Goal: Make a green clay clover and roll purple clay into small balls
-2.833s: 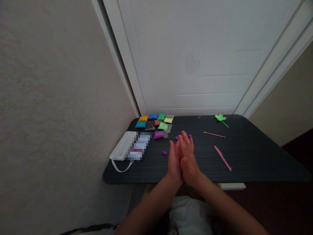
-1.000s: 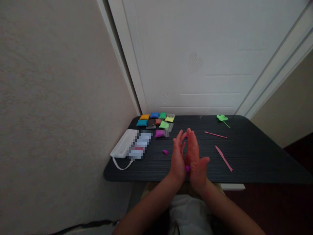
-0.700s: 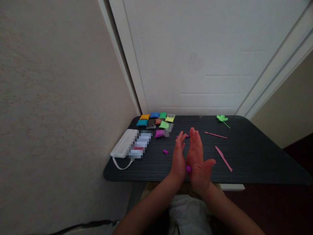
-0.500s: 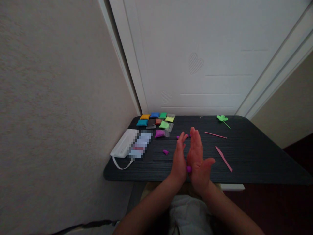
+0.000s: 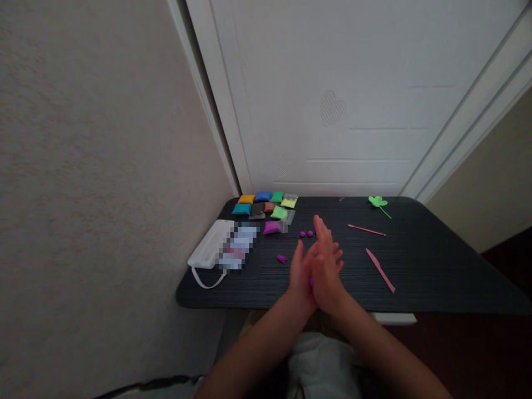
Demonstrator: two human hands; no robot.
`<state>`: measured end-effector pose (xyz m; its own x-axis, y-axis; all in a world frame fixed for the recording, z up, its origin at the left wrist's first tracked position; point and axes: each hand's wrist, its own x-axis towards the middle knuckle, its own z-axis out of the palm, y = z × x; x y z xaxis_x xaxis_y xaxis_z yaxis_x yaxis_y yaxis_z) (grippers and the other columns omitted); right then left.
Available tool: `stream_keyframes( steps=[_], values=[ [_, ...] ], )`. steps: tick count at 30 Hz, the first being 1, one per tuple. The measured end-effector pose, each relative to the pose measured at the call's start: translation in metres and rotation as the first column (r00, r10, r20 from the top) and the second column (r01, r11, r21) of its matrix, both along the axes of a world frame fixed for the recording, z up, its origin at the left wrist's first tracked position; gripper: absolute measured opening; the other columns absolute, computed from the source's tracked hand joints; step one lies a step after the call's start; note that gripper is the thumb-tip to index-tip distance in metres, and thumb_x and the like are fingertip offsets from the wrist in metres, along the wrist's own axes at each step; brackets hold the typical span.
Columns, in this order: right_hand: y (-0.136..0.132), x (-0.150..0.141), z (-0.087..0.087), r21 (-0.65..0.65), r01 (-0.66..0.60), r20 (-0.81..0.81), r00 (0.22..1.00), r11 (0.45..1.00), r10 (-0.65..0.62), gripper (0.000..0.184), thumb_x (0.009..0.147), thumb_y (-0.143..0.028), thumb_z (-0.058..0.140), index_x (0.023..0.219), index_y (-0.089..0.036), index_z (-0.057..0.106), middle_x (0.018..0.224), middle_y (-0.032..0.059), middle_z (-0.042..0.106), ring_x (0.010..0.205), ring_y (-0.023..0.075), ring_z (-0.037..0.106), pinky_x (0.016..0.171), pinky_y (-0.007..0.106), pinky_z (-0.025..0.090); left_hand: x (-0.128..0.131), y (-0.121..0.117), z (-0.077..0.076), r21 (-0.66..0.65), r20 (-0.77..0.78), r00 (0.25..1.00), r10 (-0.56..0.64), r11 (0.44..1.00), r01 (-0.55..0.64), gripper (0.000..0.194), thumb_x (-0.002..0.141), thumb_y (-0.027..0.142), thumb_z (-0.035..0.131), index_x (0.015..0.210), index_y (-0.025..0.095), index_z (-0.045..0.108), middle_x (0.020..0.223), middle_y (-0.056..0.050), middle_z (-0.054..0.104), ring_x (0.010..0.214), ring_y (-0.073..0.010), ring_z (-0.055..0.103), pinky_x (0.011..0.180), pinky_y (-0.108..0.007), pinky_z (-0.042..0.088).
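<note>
Between my two palms sits a ball of purple clay (image 5: 311,283), mostly covered, with only a small part showing. My left hand (image 5: 300,277) presses against it from the left, thumb up and fingers stretched out behind the other hand. From the right, my right hand (image 5: 327,271) lies flat against it with its fingers extended upward. Just beyond the hands, small purple clay balls (image 5: 302,234) rest on the dark table (image 5: 432,266). A loose purple clay piece (image 5: 281,259) lies to the left of my left hand.
Several packets of coloured clay (image 5: 262,196) and an open purple clay packet (image 5: 272,227) lie at the back left. Near them are a white power bank (image 5: 212,244) and a cabled phone (image 5: 240,246). Rightward lie a pink stick (image 5: 366,229), a pink knife (image 5: 379,270) and a green clover shape (image 5: 378,201).
My palms have slid against each other around the clay ball: the right hand has turned and moved left across the left one. Two small balls beyond now show more fully.
</note>
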<state>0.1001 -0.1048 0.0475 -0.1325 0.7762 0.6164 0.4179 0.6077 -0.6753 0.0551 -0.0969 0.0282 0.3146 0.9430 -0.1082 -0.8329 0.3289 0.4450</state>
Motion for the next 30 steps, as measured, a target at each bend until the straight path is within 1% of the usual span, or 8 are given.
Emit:
stream_keyframes(
  steps=[2, 5, 8, 11, 13, 16, 20, 30],
  values=[
    [0.004, 0.001, 0.003, 0.005, 0.024, -0.031, 0.999, 1.0, -0.024, 0.053, 0.085, -0.047, 0.011, 0.134, -0.026, 0.013, 0.142, 0.0037, 0.016, 0.131, 0.0247, 0.011, 0.103, 0.051, 0.014, -0.002, 0.0, -0.005, -0.051, 0.123, 0.991, -0.058, 0.997, 0.064, 0.049, 0.081, 0.048, 0.032, 0.111, 0.015, 0.052, 0.113, -0.011, 0.056, 0.108, -0.0241, 0.05, 0.091, -0.04, 0.037],
    [0.007, 0.01, 0.009, 0.028, 0.013, -0.158, 0.987, 1.0, -0.009, 0.047, 0.086, -0.044, 0.016, 0.125, -0.025, 0.034, 0.135, 0.0048, 0.031, 0.127, 0.0233, 0.024, 0.102, 0.048, 0.021, -0.006, 0.001, -0.01, -0.115, 0.212, 0.977, -0.035, 0.992, 0.061, 0.045, 0.083, 0.041, 0.032, 0.104, 0.01, 0.056, 0.103, -0.012, 0.061, 0.101, -0.021, 0.055, 0.088, -0.034, 0.041],
    [0.003, 0.027, 0.014, 0.064, 0.03, -0.357, 0.934, 0.997, -0.005, 0.041, 0.087, -0.035, 0.015, 0.116, -0.022, 0.041, 0.126, 0.0078, 0.041, 0.12, 0.0215, 0.036, 0.097, 0.046, 0.03, -0.009, 0.002, -0.01, -0.157, 0.255, 0.967, -0.007, 0.986, 0.049, 0.042, 0.083, 0.038, 0.033, 0.097, 0.007, 0.058, 0.093, -0.014, 0.064, 0.095, -0.0202, 0.058, 0.085, -0.032, 0.043],
    [-0.003, 0.047, 0.014, 0.057, 0.084, -0.4, 0.915, 0.995, -0.054, 0.031, 0.086, -0.033, 0.026, 0.106, -0.023, 0.048, 0.114, 0.0086, 0.049, 0.11, 0.022, 0.045, 0.092, 0.045, 0.035, -0.01, 0.004, -0.008, -0.176, 0.271, 0.962, 0.03, 0.984, 0.018, 0.041, 0.083, 0.038, 0.034, 0.094, 0.006, 0.059, 0.091, -0.015, 0.065, 0.094, -0.0205, 0.059, 0.085, -0.033, 0.044],
    [-0.007, 0.058, 0.009, -0.004, 0.077, -0.312, 0.947, 0.997, -0.074, 0.024, 0.084, -0.03, 0.036, 0.1, -0.022, 0.052, 0.102, 0.0075, 0.054, 0.099, 0.0209, 0.05, 0.086, 0.042, 0.039, -0.01, 0.005, -0.008, -0.178, 0.261, 0.964, 0.044, 0.984, 0.003, 0.042, 0.083, 0.038, 0.034, 0.094, 0.006, 0.059, 0.091, -0.015, 0.065, 0.094, -0.0204, 0.059, 0.085, -0.032, 0.044],
    [-0.011, 0.066, -0.003, -0.089, -0.016, -0.013, 1.0, 0.996, 0.015, 0.02, 0.08, -0.028, 0.047, 0.097, -0.022, 0.055, 0.092, 0.0057, 0.057, 0.089, 0.0193, 0.052, 0.078, 0.037, 0.043, -0.01, 0.006, -0.009, -0.165, 0.207, 0.977, 0.058, 0.986, -0.023, 0.043, 0.082, 0.04, 0.035, 0.093, 0.006, 0.059, 0.092, -0.015, 0.064, 0.094, -0.0203, 0.059, 0.084, -0.031, 0.044],
    [-0.013, 0.062, -0.018, -0.065, -0.026, 0.321, 0.946, 0.998, 0.046, 0.026, 0.075, -0.031, 0.055, 0.099, -0.023, 0.057, 0.094, 0.0064, 0.057, 0.089, 0.0217, 0.05, 0.078, 0.039, 0.041, -0.008, 0.006, -0.009, -0.139, 0.105, 0.993, 0.059, 0.989, -0.044, 0.047, 0.08, 0.045, 0.036, 0.09, 0.006, 0.061, 0.092, -0.015, 0.064, 0.096, -0.0217, 0.057, 0.088, -0.031, 0.041],
    [-0.007, 0.052, -0.029, -0.072, 0.013, 0.374, 0.927, 0.997, 0.015, 0.015, 0.076, -0.029, 0.054, 0.087, -0.023, 0.061, 0.089, 0.0047, 0.059, 0.086, 0.0205, 0.051, 0.076, 0.037, 0.04, -0.011, 0.007, -0.011, -0.067, -0.017, 0.996, 0.087, 0.994, -0.088, 0.052, 0.078, 0.051, 0.036, 0.092, 0.008, 0.061, 0.095, -0.015, 0.063, 0.096, -0.0219, 0.057, 0.09, -0.031, 0.039]
  ],
)
